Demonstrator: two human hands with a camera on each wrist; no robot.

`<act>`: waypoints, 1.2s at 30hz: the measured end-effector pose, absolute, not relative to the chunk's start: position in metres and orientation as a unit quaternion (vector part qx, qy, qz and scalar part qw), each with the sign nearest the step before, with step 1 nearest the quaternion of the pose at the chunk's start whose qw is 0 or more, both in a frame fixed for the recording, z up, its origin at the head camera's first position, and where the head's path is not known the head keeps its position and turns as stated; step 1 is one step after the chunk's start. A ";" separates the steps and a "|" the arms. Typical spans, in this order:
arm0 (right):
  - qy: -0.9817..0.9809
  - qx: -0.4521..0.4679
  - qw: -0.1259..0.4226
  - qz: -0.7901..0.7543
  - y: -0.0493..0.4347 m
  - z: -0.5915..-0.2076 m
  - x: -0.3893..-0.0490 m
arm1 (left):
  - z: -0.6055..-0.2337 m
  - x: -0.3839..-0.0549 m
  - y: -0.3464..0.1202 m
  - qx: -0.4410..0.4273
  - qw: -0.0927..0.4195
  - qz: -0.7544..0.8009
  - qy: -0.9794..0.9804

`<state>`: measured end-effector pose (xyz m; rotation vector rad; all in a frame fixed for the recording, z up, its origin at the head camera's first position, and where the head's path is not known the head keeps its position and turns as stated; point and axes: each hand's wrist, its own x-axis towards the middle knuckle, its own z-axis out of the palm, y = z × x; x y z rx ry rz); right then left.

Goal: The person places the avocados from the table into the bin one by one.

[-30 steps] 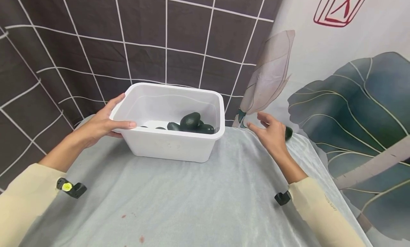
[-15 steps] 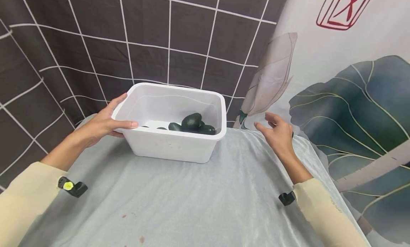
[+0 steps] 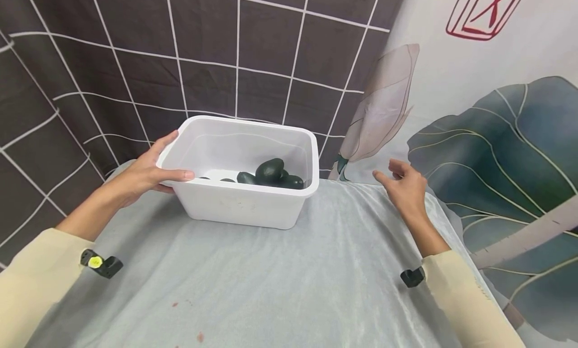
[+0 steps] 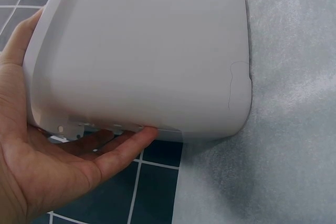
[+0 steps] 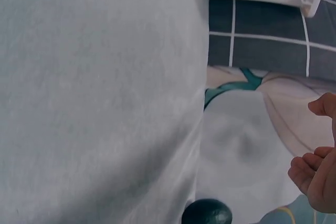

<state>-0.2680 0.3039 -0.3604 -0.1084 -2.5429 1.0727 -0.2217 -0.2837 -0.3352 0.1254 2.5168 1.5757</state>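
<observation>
A white plastic bin (image 3: 244, 205) stands on the cloth-covered table, with several dark green, smooth avocados (image 3: 269, 171) gathered toward its right end. My left hand (image 3: 144, 173) grips the bin's left end, thumb over the front rim and fingers around the outside, as the left wrist view also shows. To the right of the bin, my right hand (image 3: 406, 187) hovers with fingers loosely bent and nothing in its grasp. One more dark green avocado (image 5: 207, 212) lies at the table's edge in the right wrist view; in the head view the right hand hides it.
A pale grey-blue cloth (image 3: 271, 283) covers the table. Behind the bin hangs a dark curtain (image 3: 266, 47) with white grid lines. On the right hangs a white sheet with large printed leaves (image 3: 496, 152). Each sleeve carries a small black wrist camera (image 3: 413, 277).
My right hand has moved right, over the avocado near the table's edge, which it now covers in the head view. The left hand and the bin have stayed in place.
</observation>
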 end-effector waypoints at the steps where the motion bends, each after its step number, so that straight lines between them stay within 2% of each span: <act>1: -0.904 -0.044 0.188 0.382 0.306 -0.360 -0.268 | -0.335 -0.222 -0.284 0.042 0.085 0.528 0.844; 24: -0.903 -0.147 0.160 0.372 0.352 -0.375 -0.285 | -0.336 -0.222 -0.285 0.042 0.086 0.526 0.845; 36: -0.905 -0.177 0.143 0.359 0.359 -0.386 -0.294 | -0.336 -0.223 -0.286 0.040 0.085 0.523 0.847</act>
